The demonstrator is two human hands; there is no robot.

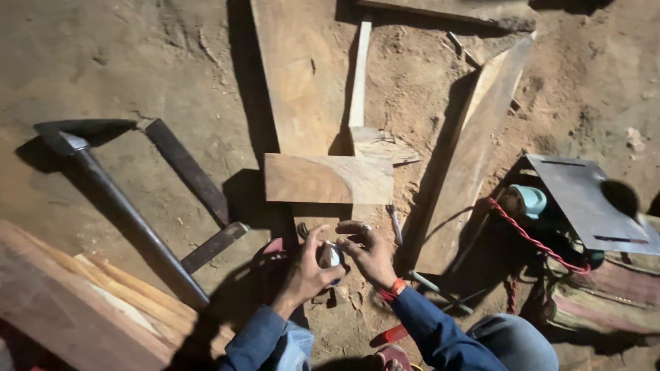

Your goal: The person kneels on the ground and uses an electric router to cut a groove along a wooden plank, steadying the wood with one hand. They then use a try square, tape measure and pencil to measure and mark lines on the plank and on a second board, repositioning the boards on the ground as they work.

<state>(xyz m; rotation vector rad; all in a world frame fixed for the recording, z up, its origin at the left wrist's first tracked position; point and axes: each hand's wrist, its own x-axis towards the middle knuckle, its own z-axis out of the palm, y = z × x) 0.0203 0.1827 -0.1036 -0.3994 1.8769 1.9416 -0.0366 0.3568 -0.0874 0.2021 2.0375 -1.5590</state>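
Observation:
Both my hands meet low in the middle of the view, over sandy ground. My left hand (307, 269) grips a small shiny rounded object (331, 256); what it is cannot be told. My right hand (370, 253) touches the same object from the right, fingers spread, with a ring on one finger and an orange band at the wrist. Both sleeves are blue. Just beyond the hands lies a short wooden block (328, 178) set across a long plank (302, 75).
A long-handled adze or pick (124, 206) and a dark metal square (192, 185) lie to the left. Stacked planks (82, 302) fill the lower left. A slanted plank (467, 151) lies right, beside an upturned power tool (591, 206) with a red twisted cord (529, 237).

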